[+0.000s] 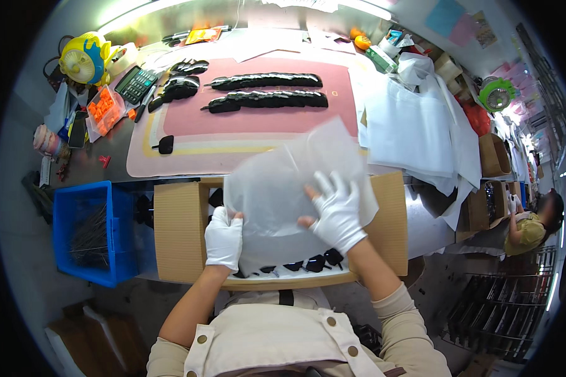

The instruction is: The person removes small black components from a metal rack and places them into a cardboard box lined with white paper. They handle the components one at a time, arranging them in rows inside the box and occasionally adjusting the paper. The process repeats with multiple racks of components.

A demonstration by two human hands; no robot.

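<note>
A translucent white sheet (283, 202) lies across an open cardboard box (181, 231) in front of me. My left hand (224, 240), in a white glove with bare fingertips, pinches the sheet's left edge. Spread flat on the sheet's right part is my gloved right hand (337, 212), thumb and fingers apart. Below the sheet's near edge, dark lens-like pieces with small stems (316, 263) show in the box on a white layer. Two long overlapping rows of similar black pieces (268, 100) lie on the pink mat (264, 123), with smaller groups to their left and a single piece (166, 144) nearer me.
A blue crate (111, 235) holding thin wires stands left of the box. An orange-block tray (105, 110), calculator (136, 85) and toy-like fan (82, 59) sit at the back left. White sheets (405, 127) drape over the table's right. A person (527, 231) works far right.
</note>
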